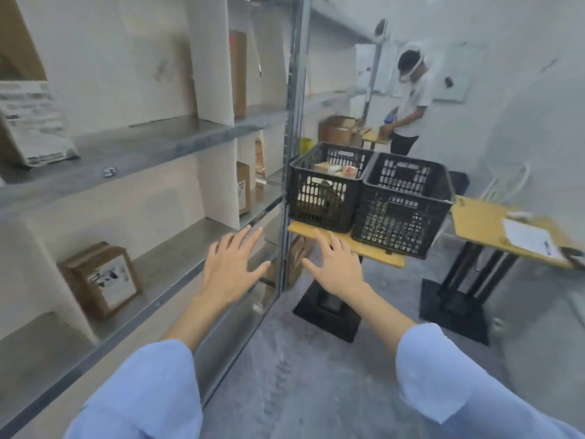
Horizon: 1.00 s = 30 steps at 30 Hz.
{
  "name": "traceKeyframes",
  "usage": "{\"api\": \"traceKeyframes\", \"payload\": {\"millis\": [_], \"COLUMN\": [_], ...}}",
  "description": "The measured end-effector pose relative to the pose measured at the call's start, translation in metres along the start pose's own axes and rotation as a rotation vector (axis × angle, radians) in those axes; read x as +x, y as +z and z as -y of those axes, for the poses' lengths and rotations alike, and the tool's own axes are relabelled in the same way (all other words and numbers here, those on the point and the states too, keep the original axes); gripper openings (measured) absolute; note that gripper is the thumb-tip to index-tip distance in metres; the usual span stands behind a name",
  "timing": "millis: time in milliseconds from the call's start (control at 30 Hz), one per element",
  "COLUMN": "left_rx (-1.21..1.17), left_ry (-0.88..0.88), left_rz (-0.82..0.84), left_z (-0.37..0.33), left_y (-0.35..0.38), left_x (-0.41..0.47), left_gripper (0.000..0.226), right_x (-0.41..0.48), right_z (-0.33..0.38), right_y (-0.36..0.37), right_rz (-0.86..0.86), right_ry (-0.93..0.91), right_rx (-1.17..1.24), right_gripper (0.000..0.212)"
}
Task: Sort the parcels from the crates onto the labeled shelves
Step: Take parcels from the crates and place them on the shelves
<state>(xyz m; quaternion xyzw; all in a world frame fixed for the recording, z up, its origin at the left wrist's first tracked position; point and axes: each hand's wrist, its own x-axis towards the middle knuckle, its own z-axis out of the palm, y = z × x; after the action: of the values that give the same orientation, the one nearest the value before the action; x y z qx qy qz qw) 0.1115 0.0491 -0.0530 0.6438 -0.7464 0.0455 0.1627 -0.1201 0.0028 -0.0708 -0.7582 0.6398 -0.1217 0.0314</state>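
A grey concrete floor [300, 359] runs between pale walls, with a metal shelving unit [152, 144] along the left, its grey boards split by cream dividers. Past its end post, a small wooden table [380, 256] on a black pedestal carries two black slotted crates side by side. The left crate [326, 191] sits at the table's left edge and holds several small parcels [330, 168]; the right crate [405, 207] sits at the table's near right corner, and I cannot tell what it holds. A second table [478, 217] to the right bears a sheet of paper [528, 237] and a pen. Farther back, another person [411, 103] bends over a bench. On the lower shelf a brown labelled box [101, 277] rests with its label facing the aisle. A tall brown box [238, 74] stands on end on the upper shelf, long axis upright. A white mailer [34, 128] leans at that shelf's left end. The left hand [232, 264] and right hand [335, 264] reach forward, fingers spread, palms down, holding nothing.
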Motion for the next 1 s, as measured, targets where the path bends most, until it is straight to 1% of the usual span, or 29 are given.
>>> {"api": "traceKeyframes", "payload": {"millis": [167,233,333,433,600,767,1000], "left_rx": [-0.062,-0.067,-0.075,-0.069,-0.06,-0.05,-0.076], "left_ry": [0.081,0.108,0.126,0.144,0.192,0.23,0.233], "left_rz": [-0.012,-0.022,-0.035,-0.045,-0.043,-0.056,0.002], "left_z": [-0.055,-0.068,-0.081,-0.09,-0.096,-0.085,-0.065], "left_y": [0.033,0.043,0.061,0.083,0.117,0.144,0.187], "left_x": [0.091,0.123,0.171,0.221,0.321,0.442,0.584], "left_gripper": [0.084,0.082,0.072,0.071,0.071,0.071,0.071], "right_x": [0.052,0.072,0.106,0.146,0.231,0.342,0.479], "right_z": [-0.08,-0.101,-0.127,-0.148,-0.182,-0.21,-0.242], "right_y": [-0.01,-0.011,-0.009,-0.005,0.001,-0.001,0.005], "right_rz": [-0.022,-0.015,-0.027,-0.03,-0.066,-0.115,-0.157], "right_ry": [0.095,0.121,0.141,0.151,0.166,0.186,0.214], "right_rx": [0.01,0.012,0.006,0.027,0.027,0.051,0.146], "right_gripper": [0.074,0.073,0.073,0.074,0.074,0.072,0.071]}}
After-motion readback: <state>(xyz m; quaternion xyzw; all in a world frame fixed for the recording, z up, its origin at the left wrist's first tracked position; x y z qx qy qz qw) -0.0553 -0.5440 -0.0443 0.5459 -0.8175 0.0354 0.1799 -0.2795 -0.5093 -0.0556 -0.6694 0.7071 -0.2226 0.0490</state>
